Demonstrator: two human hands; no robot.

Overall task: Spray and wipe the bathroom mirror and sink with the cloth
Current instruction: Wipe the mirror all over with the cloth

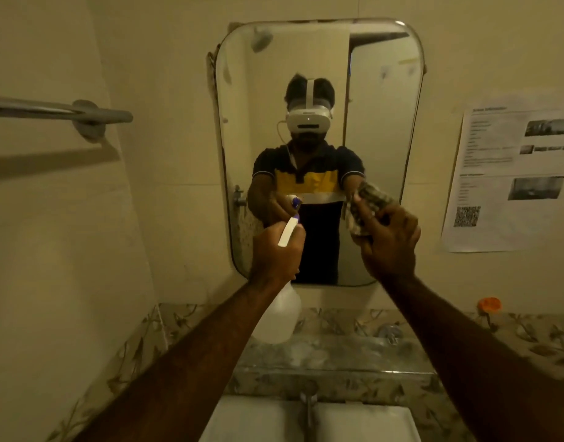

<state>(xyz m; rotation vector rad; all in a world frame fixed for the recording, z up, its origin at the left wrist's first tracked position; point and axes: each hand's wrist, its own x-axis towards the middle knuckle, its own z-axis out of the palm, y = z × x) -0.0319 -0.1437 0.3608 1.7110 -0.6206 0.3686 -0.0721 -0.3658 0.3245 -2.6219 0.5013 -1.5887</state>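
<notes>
- The left grip [276, 250] is closed round the neck of a spray bottle [280, 317]. The white head with its purple tip sticks out above the knuckles and aims at the glass, and the pale, see-through body hangs below the wrist.
- The right grip [390, 244] has its fingers curled round a bunched, mottled cloth [357, 218], which bulges out ahead of the fingers and to their left.
- The two grips are raised side by side at about the same height, apart from each other.
- The mirror [382, 122] hangs on the wall straight ahead of both grips, which are level with its lower part. The nozzle is near the glass. The cloth is right at the glass, close to its own reflection, but I cannot tell whether it touches.
- The glass shows the person's outstretched arms, with bottle and cloth repeated just beyond each grip.
- The white sink [258, 419] sits well below the grips, between the two forearms, with a metal tap [307, 406] at its back edge.
- A marbled surface [338, 355] runs behind the sink, under the bottle's base.
- A small orange object [489, 304] rests on the patterned tiles, below and to the right of the right grip.
- A paper notice [510, 173] is stuck to the wall right of the right grip.
- A metal towel rail [57, 111] is fixed to the wall, up and far left of the left grip.
</notes>
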